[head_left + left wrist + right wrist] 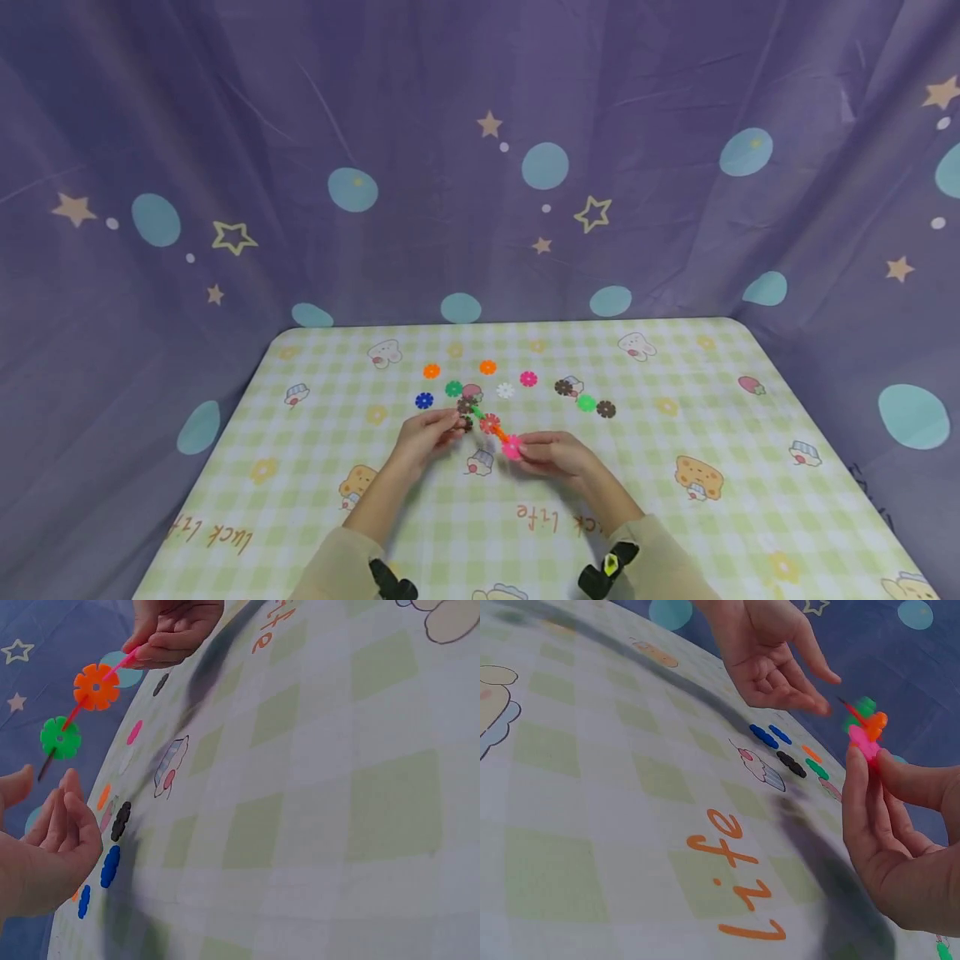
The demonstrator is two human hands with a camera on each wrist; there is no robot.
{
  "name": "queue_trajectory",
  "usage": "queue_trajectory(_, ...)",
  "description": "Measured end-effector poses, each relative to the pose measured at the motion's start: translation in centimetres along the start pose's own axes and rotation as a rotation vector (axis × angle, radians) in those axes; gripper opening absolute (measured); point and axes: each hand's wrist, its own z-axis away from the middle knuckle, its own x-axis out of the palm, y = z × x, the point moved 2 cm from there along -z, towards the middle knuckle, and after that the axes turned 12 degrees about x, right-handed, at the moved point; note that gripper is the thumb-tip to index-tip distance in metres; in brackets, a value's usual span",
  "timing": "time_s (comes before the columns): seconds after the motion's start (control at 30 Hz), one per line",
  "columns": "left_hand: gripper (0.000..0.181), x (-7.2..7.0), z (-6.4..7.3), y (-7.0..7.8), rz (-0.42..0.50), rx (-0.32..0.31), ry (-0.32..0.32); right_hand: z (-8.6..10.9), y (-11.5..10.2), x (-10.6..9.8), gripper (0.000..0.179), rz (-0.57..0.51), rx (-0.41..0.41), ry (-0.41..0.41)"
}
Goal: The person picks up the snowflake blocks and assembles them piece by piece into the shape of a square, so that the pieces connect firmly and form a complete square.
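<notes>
A chain of interlocked flower-shaped plastic discs is held up over the table, slanting between my hands. It runs from a pink disc (512,447) through an orange disc (96,687), a red disc (490,423) and a green disc (60,738) to a brown disc (465,406). My right hand (558,457) pinches the pink end between thumb and fingers. Around the brown end, my left hand (423,442) has its thumb and fingers parted; in both wrist views they look spread, without a clear pinch. Another dark disc (467,425) shows beside the left fingertips.
Loose discs lie beyond my hands: blue (424,401), green (453,389), white (506,390), pink (528,379), two orange, and at the right a bright green one (587,403) between two brown ones. A checked cloth (675,533) covers the table; a purple curtain (420,108) hangs behind.
</notes>
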Motion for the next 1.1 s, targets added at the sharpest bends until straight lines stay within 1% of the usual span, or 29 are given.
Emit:
queue_trajectory(0.1,0.032,0.1,0.2,-0.3,0.021,-0.014,-0.007,0.0,-0.1,0.3,0.042,-0.058,-0.002,-0.014)
queue_trajectory(0.2,0.032,0.5,0.7,-0.5,0.018,0.001,-0.040,-0.3,-0.1,0.6,0.042,-0.102,-0.003,-0.007)
queue_trajectory(0.3,0.033,1.4,1.2,-0.7,0.036,0.029,-0.081,-0.5,0.0,0.8,0.044,-0.140,-0.011,0.001)
queue_trajectory(0.4,0.034,2.3,1.7,-0.8,0.048,0.046,-0.108,-0.7,0.0,1.2,0.044,-0.165,-0.030,0.012)
queue_trajectory(0.5,0.035,3.0,2.1,-0.9,0.031,0.064,-0.128,-0.7,-0.1,1.5,0.045,-0.164,-0.057,0.023)
queue_trajectory(0.6,0.035,3.5,2.2,-0.8,0.023,0.067,-0.128,-0.7,-0.2,1.7,0.045,-0.148,-0.068,0.044)
queue_trajectory(0.7,0.034,3.7,2.3,-0.7,0.011,0.070,-0.118,-0.8,-0.3,2.0,0.043,-0.120,-0.066,0.089)
queue_trajectory(0.87,0.033,3.8,2.5,-0.7,-0.028,0.050,-0.096,-1.0,-0.3,2.4,0.040,-0.095,-0.057,0.148)
queue_trajectory(1.0,0.033,3.9,2.6,-0.5,-0.045,0.046,-0.078,-1.2,-0.2,2.9,0.040,-0.090,-0.061,0.148)
queue_trajectory(1.03,0.033,3.9,2.7,-0.4,-0.050,0.049,-0.074,-1.2,-0.2,3.0,0.040,-0.091,-0.062,0.143)
queue_trajectory(1.07,0.032,3.9,2.9,-0.1,-0.056,0.054,-0.070,-1.3,-0.2,3.1,0.039,-0.092,-0.066,0.138)
queue_trajectory(1.1,0.032,3.9,2.8,-0.1,-0.061,0.059,-0.064,-1.3,-0.2,3.1,0.039,-0.093,-0.072,0.132)
